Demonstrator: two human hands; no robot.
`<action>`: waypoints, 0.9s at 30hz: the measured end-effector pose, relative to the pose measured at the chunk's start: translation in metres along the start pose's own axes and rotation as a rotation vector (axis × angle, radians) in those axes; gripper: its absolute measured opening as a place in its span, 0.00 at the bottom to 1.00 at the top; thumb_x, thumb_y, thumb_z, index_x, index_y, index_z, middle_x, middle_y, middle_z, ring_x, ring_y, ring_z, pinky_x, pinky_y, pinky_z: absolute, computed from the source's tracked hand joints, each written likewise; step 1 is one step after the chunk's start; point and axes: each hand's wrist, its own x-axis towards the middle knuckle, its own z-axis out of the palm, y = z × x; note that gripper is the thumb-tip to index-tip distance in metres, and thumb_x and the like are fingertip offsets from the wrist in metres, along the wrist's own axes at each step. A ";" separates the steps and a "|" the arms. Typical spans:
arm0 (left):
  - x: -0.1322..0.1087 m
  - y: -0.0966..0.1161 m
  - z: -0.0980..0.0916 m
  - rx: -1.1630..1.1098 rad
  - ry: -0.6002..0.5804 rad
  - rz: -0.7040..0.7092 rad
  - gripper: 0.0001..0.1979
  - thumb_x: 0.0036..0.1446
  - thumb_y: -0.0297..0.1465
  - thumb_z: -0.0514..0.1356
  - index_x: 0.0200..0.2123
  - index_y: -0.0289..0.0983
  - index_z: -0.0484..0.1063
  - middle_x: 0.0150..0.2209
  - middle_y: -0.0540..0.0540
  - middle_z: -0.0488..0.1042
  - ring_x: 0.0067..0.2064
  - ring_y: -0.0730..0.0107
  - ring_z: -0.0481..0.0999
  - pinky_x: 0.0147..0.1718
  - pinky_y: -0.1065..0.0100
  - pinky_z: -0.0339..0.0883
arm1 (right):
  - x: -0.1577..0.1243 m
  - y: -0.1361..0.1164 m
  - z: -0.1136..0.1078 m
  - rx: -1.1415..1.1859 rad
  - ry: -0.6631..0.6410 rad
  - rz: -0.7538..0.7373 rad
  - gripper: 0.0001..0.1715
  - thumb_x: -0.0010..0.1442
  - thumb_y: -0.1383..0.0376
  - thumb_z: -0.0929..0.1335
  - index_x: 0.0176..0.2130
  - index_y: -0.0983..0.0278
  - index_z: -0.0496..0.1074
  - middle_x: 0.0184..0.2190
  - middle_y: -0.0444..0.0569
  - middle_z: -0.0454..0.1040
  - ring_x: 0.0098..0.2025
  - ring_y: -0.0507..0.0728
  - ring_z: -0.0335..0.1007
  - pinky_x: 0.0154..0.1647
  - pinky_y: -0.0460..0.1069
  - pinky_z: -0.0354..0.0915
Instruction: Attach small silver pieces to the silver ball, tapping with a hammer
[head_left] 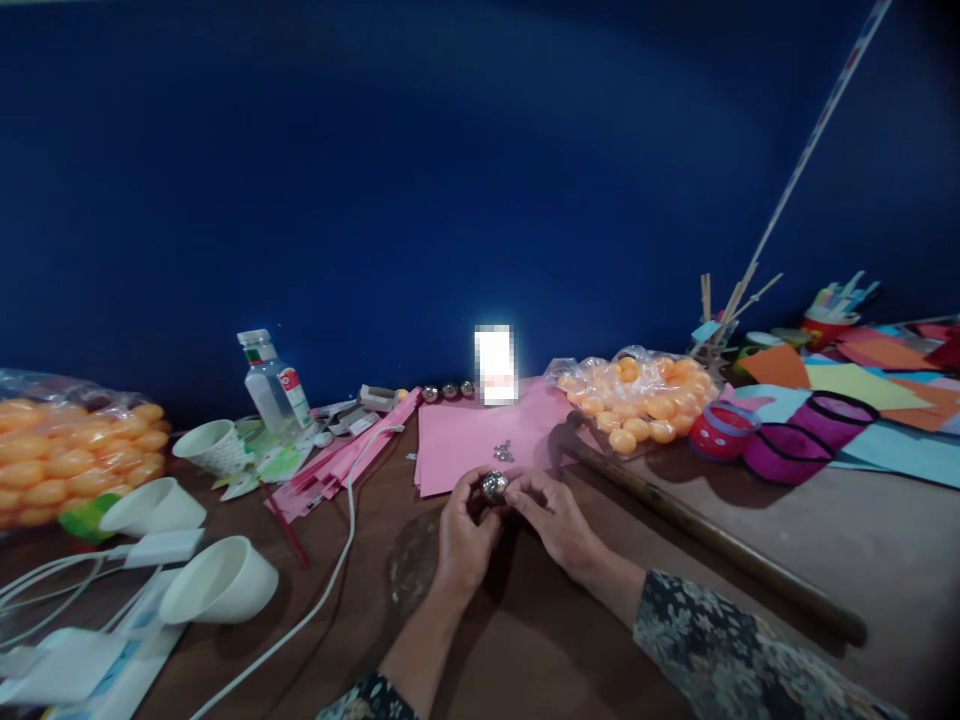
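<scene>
A shiny silver ball (493, 486) with a patterned-looking surface sits between my two hands, just above the brown table. The fingers of my left hand (466, 540) curl round its left side. On its right side, my right hand (553, 515) has thumb and fingertips pinched together against it; any small piece between them is too small to make out. Just beyond lies pink paper (454, 440), with a small cluster of shiny metal bits (502, 452) on it. Several similar silver balls (448, 391) are lined up along the paper's far edge.
A long-handled hammer (705, 530) lies at right. Bags of orange balls (660, 385) flank the area. Left are paper cups (225, 585), a bottle (274, 385), a white cable (351, 510) and a power strip (135, 650). Felt cups (787, 452) and coloured paper (862, 385) occupy the right.
</scene>
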 end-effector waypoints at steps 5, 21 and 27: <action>0.000 -0.002 -0.001 0.005 0.002 0.010 0.20 0.42 0.22 0.58 0.42 0.36 0.65 0.39 0.46 0.72 0.40 0.68 0.72 0.41 0.67 0.66 | 0.000 0.001 -0.001 -0.016 -0.011 0.001 0.12 0.53 0.60 0.66 0.25 0.66 0.69 0.40 0.51 0.69 0.39 0.55 0.66 0.41 0.48 0.61; 0.000 -0.004 -0.003 0.044 0.003 0.019 0.21 0.42 0.21 0.58 0.43 0.36 0.65 0.40 0.46 0.72 0.40 0.68 0.72 0.41 0.68 0.65 | -0.001 0.005 -0.002 -0.074 -0.034 -0.016 0.10 0.55 0.63 0.64 0.27 0.66 0.69 0.41 0.51 0.69 0.40 0.55 0.65 0.41 0.47 0.60; 0.000 -0.004 -0.003 0.048 0.009 0.016 0.21 0.42 0.22 0.58 0.43 0.36 0.65 0.40 0.45 0.72 0.41 0.67 0.72 0.42 0.66 0.65 | 0.000 0.006 -0.002 -0.091 -0.035 -0.014 0.10 0.55 0.62 0.64 0.28 0.66 0.69 0.41 0.51 0.69 0.40 0.55 0.66 0.41 0.47 0.60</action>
